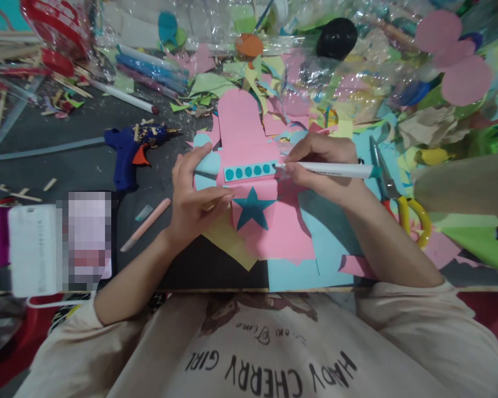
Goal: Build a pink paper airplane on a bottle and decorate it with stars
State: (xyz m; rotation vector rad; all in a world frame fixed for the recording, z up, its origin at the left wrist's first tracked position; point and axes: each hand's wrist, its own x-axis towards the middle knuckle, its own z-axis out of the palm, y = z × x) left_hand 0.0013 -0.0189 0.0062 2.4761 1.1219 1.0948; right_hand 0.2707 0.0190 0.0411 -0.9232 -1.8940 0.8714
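In the head view, a white felt-tip marker (340, 169) is held at the centre of the frame, just right of the middle, by the right hand (336, 148), its thumb and fingers closed near the writing tip. The tip is set at the right end of a light-blue strip (249, 177) bearing a row of teal dots, above a teal star (254, 210) on pink paper (240, 119). The left hand (191, 190) is spread beside the strip's left end, its thumb over the pink paper; whether anything is pinched cannot be told. The marker is judged light, rigid and a little slick, best gripped low on the barrel. The strip and pink paper are likely thin, easily creased and prone to smearing, so they are best steadied flat by their edges, away from the fresh dots.
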